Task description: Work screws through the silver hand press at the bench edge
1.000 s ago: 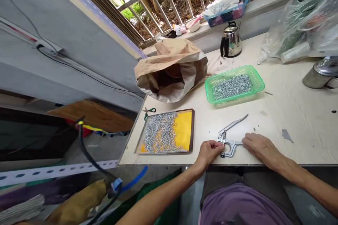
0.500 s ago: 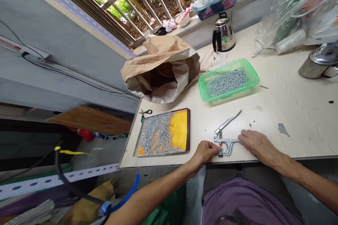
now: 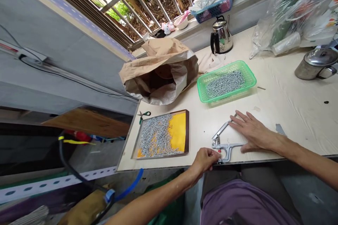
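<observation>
Snap fastener pliers (image 3: 226, 150) lie on the table near its front edge, handles angled apart and pointing right. My left hand (image 3: 206, 159) is closed in a pinch at the jaw end, beside a small red part; whatever sits between the fingertips is too small to make out. Fingers spread, my right hand (image 3: 253, 133) reaches over the handles. Its fingertips are at the end of the upper handle, and its thumb is by the lower handle's tip. To the left, a shallow tray (image 3: 187, 132) with a yellow sheet holds many small silvery metal pieces (image 3: 155, 136).
Behind the pliers stands a green basket (image 3: 229, 95) of similar metal pieces. Scissors (image 3: 145, 114) lie beside the tray. An open paper sack (image 3: 169, 47), a kettle (image 3: 224, 37), a plastic bag (image 3: 287, 21) and a lidded metal pot (image 3: 310, 66) stand farther back.
My right hand has moved up and spread from the lower handle toward the upper handle. The left hand stays at the jaw end. The view has shifted slightly.
</observation>
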`<state>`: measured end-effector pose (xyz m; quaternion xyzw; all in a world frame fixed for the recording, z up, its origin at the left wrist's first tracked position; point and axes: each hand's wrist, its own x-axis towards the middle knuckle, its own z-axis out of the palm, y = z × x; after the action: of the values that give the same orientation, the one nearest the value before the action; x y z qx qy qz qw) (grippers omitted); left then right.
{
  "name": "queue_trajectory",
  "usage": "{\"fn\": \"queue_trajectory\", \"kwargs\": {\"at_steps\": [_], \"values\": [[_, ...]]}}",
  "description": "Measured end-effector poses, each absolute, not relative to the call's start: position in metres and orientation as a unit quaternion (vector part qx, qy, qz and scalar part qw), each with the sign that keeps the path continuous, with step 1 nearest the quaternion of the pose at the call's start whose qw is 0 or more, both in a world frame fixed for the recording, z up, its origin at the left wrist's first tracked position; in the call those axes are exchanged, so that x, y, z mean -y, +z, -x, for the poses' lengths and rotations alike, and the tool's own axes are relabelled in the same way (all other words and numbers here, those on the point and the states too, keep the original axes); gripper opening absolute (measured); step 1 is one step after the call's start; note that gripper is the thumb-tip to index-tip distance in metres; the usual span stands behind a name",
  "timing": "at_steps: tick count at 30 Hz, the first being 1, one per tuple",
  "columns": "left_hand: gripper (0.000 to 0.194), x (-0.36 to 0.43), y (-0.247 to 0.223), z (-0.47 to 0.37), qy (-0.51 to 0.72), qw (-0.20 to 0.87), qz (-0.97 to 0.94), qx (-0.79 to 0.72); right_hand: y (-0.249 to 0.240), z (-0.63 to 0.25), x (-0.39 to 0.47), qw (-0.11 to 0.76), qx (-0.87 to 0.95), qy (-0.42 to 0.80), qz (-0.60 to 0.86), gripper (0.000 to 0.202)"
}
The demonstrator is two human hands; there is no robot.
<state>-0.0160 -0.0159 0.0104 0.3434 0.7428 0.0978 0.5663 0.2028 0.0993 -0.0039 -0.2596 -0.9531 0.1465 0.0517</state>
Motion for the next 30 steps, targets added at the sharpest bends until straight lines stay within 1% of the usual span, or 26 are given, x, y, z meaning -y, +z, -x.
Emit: {"fn": "queue_trajectory", "kwargs": {"at_steps": [5, 11, 14, 19, 24, 26, 28, 30], "values": [[0.037, 0.016, 0.015, 0.013, 0.102, 0.567, -0.329, -0.748, -0.002, -0.193, -0.107, 0.005, 0.954, 0.158, 0.253, 0.105], [0.036, 0.017, 0.016, 0.012, 0.096, 0.565, -0.314, -0.757, 0.004, -0.186, -0.105, 0.017, 0.953, 0.133, 0.273, 0.101], [0.034, 0.018, 0.015, 0.011, 0.096, 0.564, -0.315, -0.757, 0.011, -0.183, -0.104, 0.006, 0.953, 0.111, 0.282, 0.095], [0.037, 0.018, 0.014, 0.01, 0.1, 0.56, -0.317, -0.759, 0.022, -0.183, -0.103, -0.031, 0.949, 0.117, 0.291, 0.076], [0.038, 0.023, 0.011, 0.015, 0.08, 0.558, -0.325, -0.76, 0.024, -0.185, -0.097, -0.038, 0.947, 0.124, 0.294, 0.067], [0.035, 0.027, 0.012, 0.017, 0.08, 0.511, -0.386, -0.764, 0.023, -0.185, -0.095, -0.035, 0.944, 0.125, 0.305, 0.066], [0.028, 0.029, 0.013, 0.016, 0.115, 0.408, -0.506, -0.751, 0.023, -0.185, -0.094, -0.039, 0.941, 0.132, 0.309, 0.062], [0.022, 0.026, 0.012, 0.01, 0.155, 0.289, -0.633, -0.701, 0.021, -0.185, -0.092, -0.048, 0.939, 0.139, 0.311, 0.057]]}}
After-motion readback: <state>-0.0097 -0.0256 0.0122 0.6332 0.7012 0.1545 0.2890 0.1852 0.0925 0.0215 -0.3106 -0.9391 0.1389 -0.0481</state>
